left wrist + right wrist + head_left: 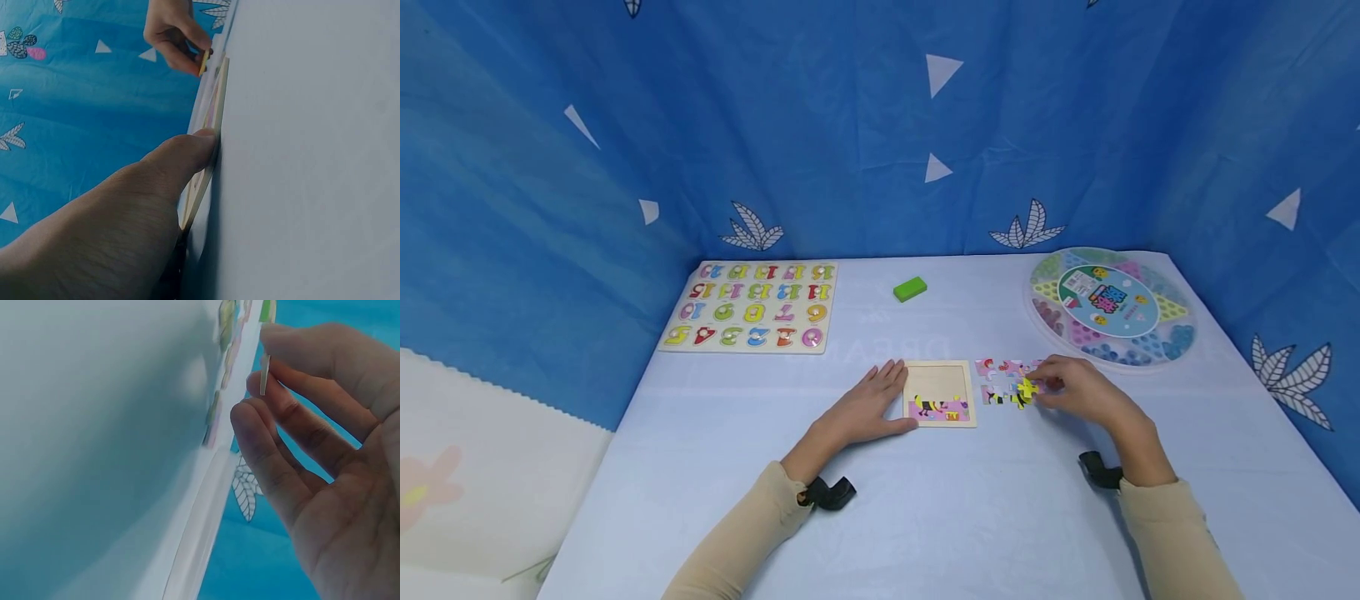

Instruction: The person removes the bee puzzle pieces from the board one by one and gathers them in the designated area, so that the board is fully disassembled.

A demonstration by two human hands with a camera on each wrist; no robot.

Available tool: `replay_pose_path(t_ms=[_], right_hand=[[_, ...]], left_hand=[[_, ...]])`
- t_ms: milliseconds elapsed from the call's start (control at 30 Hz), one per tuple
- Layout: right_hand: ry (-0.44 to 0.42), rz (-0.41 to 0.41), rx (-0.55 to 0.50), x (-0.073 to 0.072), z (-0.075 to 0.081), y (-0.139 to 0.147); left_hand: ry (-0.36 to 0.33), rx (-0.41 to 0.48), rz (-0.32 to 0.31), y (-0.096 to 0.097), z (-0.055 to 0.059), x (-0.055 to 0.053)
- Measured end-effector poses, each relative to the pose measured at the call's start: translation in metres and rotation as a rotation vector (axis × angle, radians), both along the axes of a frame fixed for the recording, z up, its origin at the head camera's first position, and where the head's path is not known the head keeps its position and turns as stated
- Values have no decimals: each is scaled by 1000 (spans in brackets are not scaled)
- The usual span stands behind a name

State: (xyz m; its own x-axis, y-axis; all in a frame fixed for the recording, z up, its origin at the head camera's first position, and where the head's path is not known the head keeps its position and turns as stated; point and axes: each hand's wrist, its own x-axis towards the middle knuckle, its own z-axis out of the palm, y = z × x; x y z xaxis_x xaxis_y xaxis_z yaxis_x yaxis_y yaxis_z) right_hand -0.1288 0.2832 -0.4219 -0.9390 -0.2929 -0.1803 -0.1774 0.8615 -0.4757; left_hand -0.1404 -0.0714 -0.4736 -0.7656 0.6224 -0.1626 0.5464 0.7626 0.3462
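A small wooden puzzle frame (938,367) lies in mid-table, its lower part filled with pink and yellow bee-picture pieces. My left hand (871,406) rests along its left side, fingers stretched out; in the left wrist view the thumb (203,140) touches the frame's edge. Between the thumb and fingers of my right hand (1078,390) is a yellow puzzle piece (1027,387), raised above the loose pieces. Seen edge-on in the right wrist view, the pinched piece (265,376) looks thin. Several loose puzzle pieces (988,368) lie together right of the frame, partly hidden by that hand.
At the back left lies a wooden number board (745,350). A green block (910,289) sits near the table's back edge. A round clear case of colourful beads (1112,308) is at the back right. Blue patterned cloth (880,133) hangs behind the table.
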Motion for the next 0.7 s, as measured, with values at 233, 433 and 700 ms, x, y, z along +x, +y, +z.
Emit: replay_pose_path(t_ms=[233, 433, 700], right_hand=[[1, -23, -4, 3, -5, 10], [-24, -61, 2, 5, -7, 16], [-34, -69, 23, 3, -10, 17]], left_hand=[[-4, 11, 6, 0, 0, 1], [-4, 6, 3, 0, 1, 1], [-5, -6, 5, 1, 0, 0]])
